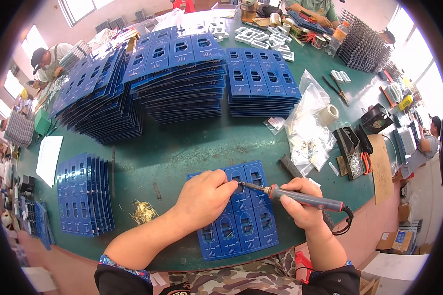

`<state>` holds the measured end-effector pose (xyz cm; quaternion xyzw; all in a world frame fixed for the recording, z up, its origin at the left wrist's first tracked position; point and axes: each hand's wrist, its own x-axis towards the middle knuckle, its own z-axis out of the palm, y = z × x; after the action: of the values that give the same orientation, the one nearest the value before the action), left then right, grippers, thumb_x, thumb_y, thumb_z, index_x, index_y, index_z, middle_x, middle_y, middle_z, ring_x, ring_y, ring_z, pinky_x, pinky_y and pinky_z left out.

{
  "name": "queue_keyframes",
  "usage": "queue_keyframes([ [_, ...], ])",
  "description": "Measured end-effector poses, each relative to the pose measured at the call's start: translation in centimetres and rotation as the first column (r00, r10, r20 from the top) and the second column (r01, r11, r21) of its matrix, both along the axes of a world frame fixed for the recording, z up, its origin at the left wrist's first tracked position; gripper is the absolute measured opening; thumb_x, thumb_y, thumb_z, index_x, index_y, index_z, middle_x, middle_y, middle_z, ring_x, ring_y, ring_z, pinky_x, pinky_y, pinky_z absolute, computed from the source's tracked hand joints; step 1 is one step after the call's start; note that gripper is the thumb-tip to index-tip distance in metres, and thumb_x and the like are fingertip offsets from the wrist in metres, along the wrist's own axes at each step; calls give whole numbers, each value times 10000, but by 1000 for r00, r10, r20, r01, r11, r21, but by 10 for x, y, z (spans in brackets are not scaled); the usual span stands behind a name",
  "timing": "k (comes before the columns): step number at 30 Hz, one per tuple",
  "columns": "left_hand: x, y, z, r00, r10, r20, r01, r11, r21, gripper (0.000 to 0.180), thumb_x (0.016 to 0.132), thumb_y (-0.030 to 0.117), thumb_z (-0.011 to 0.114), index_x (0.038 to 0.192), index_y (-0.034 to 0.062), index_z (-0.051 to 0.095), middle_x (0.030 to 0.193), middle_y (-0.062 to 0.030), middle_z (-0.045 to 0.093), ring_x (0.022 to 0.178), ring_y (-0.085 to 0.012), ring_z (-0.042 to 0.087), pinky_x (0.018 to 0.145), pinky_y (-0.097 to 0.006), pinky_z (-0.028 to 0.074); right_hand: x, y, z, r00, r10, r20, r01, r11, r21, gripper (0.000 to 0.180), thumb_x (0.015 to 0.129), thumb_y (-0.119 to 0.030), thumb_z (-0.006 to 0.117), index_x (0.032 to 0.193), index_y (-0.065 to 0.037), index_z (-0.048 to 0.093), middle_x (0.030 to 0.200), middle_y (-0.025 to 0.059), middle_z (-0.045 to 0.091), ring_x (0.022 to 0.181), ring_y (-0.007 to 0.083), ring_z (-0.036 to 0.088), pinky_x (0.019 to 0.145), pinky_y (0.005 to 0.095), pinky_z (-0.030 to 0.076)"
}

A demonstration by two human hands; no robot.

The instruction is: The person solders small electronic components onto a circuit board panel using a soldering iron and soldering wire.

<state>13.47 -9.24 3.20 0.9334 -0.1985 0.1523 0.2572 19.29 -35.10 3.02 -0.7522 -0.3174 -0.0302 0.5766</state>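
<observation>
A green table [138, 162] is bearing a blue circuit board [249, 241] at its near edge, a clear bag [307, 140] of small parts and a black tray [346, 139] of metal bits, while the left hand [206, 196], fingers closed, is hiding anything held and the right hand [302, 215] is gripping a soldering iron [322, 202].

You are wearing black sleeves [119, 284], blue-patterned cuffs [128, 268] and trousers [261, 282] in brown, grey and cream camouflage. Your iron [325, 202] is showing dark grey with red trim, its cord [348, 216] black. The panel [249, 242] is showing deep blue under white print, and the stacks [187, 57] are repeating that pairing. The bench [147, 172] is showing dark green, the thin pieces [143, 212] are glinting gold, and the scissors [366, 162] are showing orange-red handles.
</observation>
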Motion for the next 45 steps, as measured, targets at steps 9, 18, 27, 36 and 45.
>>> queue_keyframes([
  [9, -1, 1, -1, 1000, 7, 12, -7, 1000, -26, 216, 777, 46, 711, 989, 74, 682, 828, -70, 585, 728, -273, 611, 606, -389, 511, -1, -1, 1, 1000, 8, -19, -7, 999, 38, 180, 798, -87, 732, 907, 33, 655, 766, 115, 683, 624, 172, 618, 562, 284, 460],
  [18, -1, 1, -2, 1000, 0, 16, 0, 1000, -5, 216, 778, 50, 712, 989, 81, 684, 829, -65, 576, 728, -269, 605, 604, -389, 505, -1, 1, 0, 1000, 19, 4, -19, 1000, 9, 188, 791, -95, 741, 906, 32, 664, 767, 118, 683, 625, 177, 622, 568, 286, 466],
  [27, -1, 1, 0, 1000, 3, -4, -3, 1000, 12, 215, 781, 52, 711, 993, 84, 688, 830, -63, 570, 737, -270, 604, 614, -390, 506, -1, 1, 1, 1000, 16, 17, -16, 1000, -6, 183, 790, -92, 739, 901, 31, 662, 778, 122, 686, 629, 179, 624, 570, 289, 467],
  [36, -6, -2, -1, 1000, -19, 13, 20, 999, -40, 193, 790, 56, 711, 980, 75, 684, 831, -69, 585, 735, -268, 609, 600, -388, 503, -4, -10, -8, 996, -44, -82, 56, 987, 152, 179, 792, -100, 734, 885, 32, 656, 738, 95, 654, 606, 158, 581, 556, 279, 433],
  [45, -6, -5, -1, 999, -46, 0, 46, 999, 6, 172, 790, 59, 713, 959, 73, 683, 829, -64, 584, 731, -263, 607, 602, -383, 501, -8, -11, -8, 998, 5, -70, 1, 996, 90, 185, 800, -114, 728, 874, 37, 650, 725, 101, 653, 592, 161, 576, 552, 284, 434],
])
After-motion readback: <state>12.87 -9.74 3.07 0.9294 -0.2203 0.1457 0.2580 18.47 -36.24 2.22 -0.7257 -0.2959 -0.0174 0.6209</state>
